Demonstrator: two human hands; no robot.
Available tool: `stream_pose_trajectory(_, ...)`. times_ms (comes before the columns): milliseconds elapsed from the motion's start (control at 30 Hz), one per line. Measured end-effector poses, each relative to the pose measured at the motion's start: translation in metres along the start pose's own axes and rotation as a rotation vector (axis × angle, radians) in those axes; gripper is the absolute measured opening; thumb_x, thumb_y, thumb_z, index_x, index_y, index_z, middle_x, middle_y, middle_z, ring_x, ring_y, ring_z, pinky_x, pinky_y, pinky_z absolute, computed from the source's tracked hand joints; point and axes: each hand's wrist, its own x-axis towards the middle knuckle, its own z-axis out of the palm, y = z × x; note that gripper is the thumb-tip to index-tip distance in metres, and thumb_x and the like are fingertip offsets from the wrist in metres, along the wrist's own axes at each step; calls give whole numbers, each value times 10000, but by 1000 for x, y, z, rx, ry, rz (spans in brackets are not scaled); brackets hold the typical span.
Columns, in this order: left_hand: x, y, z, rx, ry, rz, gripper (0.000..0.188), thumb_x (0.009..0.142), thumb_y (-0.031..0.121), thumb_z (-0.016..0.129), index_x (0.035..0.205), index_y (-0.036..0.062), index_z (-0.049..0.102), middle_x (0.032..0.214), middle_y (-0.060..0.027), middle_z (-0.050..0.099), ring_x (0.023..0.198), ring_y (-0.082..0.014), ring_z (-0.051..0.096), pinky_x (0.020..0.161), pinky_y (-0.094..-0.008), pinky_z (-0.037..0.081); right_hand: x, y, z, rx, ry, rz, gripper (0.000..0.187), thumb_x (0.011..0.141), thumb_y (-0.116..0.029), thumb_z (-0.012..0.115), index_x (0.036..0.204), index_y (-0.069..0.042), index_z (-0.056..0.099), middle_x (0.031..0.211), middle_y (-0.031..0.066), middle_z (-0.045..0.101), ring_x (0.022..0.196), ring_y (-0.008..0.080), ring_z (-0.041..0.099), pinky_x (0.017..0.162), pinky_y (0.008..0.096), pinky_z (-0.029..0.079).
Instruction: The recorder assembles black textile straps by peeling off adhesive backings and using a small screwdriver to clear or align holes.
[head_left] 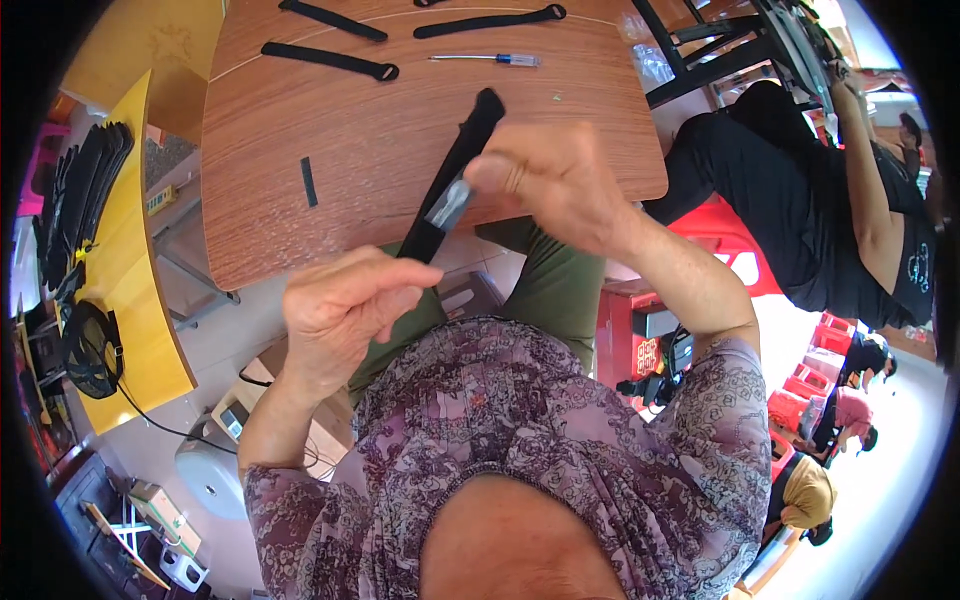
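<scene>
Black strap slants over near edge of desk; left hand pinches lower end, right hand curls fingers by clear-grey piece, grip unclear. Apparently mid-handling; next move likely needs steady hold.

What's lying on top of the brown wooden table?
Black straps, a screwdriver and a short dark strip lie on the brown wooden table. The right hand and the held strap hide part of its surface; anything behind them cannot be seen.
</scene>
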Motion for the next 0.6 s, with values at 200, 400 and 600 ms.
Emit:
stream_pose_trajectory(200,-27,0,-36,58,31,-36,116,756,34,707,868,6,718,636,-39,599,462,-69,482,414,-204,326,17,77,-89,102,402,422,221,837,-208,646,715,-26,676,554,18,566,486,74,476,458,240,372)
stream_pose_trajectory(400,-63,-5,-75,-175,210,-95,215,769,141,730,851,-55,697,648,-109,611,439,-97,496,397,-210,361,11,97,-196,-217,609,478,245,846,-216,616,725,-10,673,583,16,591,495,57,491,428,214,361)
stream_pose_trajectory(600,-44,-20,-67,-412,323,9,286,802,139,708,974,-82,654,694,-171,616,423,-125,486,398,-229,388,48,73,-151,-220,538,252,191,867,-224,640,922,-57,713,682,1,647,531,33,502,466,180,378)
